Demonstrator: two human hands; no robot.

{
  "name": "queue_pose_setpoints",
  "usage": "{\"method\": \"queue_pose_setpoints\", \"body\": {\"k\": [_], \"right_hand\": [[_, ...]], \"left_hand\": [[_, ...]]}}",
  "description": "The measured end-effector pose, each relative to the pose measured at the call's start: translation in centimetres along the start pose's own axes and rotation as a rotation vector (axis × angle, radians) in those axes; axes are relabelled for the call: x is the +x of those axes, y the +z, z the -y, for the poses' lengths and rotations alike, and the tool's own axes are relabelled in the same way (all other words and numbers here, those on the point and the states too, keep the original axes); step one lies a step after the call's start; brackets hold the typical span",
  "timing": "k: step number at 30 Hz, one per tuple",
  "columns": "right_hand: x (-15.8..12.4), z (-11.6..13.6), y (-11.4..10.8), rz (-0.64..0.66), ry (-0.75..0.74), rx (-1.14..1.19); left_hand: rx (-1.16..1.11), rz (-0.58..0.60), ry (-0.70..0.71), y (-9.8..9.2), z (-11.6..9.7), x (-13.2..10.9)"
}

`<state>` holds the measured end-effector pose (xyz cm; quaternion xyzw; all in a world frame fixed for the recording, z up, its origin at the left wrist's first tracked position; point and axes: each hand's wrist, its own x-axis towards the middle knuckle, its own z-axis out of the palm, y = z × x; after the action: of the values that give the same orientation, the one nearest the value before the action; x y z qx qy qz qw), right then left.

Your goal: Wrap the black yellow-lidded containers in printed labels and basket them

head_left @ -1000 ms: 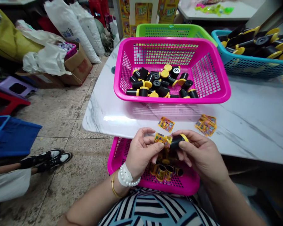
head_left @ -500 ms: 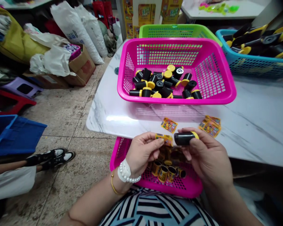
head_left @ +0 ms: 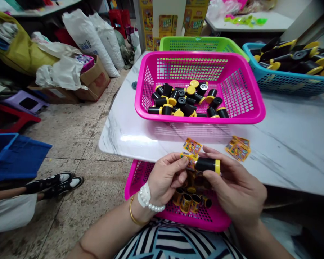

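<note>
My left hand (head_left: 169,174) pinches a yellow printed label (head_left: 189,160) between thumb and fingers. My right hand (head_left: 236,183) grips a small black bottle with a yellow cap (head_left: 206,164), lying sideways with its cap to the right. The bottle's black end meets the label's right edge; whether it is inside the label I cannot tell. Just beyond the fingers, a second label (head_left: 192,145) lies on the table, and a small pile of labels (head_left: 238,148) is to the right. Below my hands, a pink basket (head_left: 216,221) holds several label-wrapped containers (head_left: 185,203).
A larger pink basket (head_left: 199,119) of black bottles stands on the marble-patterned table (head_left: 288,144). Behind it is a green basket (head_left: 199,39); a blue basket (head_left: 288,77) of bottles stands right. On the floor at left are a blue crate (head_left: 24,158) and a person's shoes (head_left: 61,180).
My right hand has brought the black bottle left and slightly down, so its end now meets the label. The left hand keeps its pinch on the label. The view has tilted slightly.
</note>
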<state>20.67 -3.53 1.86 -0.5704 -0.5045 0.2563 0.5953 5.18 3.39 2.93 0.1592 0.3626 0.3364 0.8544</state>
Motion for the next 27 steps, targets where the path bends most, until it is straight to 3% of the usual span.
{"method": "queue_pose_setpoints", "body": {"k": [7, 13, 17, 21, 27], "right_hand": [[0.3, -1.1, -0.4, 0.039, -0.049, -0.22], [0.3, -1.0, 0.1, 0.036, -0.113, -0.14], [0.5, -0.6, 0.2, 0.098, -0.196, -0.129], [0.8, -0.6, 0.2, 0.048, -0.299, -0.119], [0.7, -0.8, 0.6, 0.057, -0.246, 0.05]], "left_hand": [[0.053, 0.036, 0.031, -0.5, 0.3, -0.2], [0.056, 0.069, -0.024, -0.5, 0.1, 0.0], [0.088, 0.035, 0.039, -0.2, 0.2, -0.2], [0.123, 0.025, 0.08, -0.1, 0.2, -0.9], [0.175, 0.059, 0.053, -0.3, 0.4, -1.2]]}}
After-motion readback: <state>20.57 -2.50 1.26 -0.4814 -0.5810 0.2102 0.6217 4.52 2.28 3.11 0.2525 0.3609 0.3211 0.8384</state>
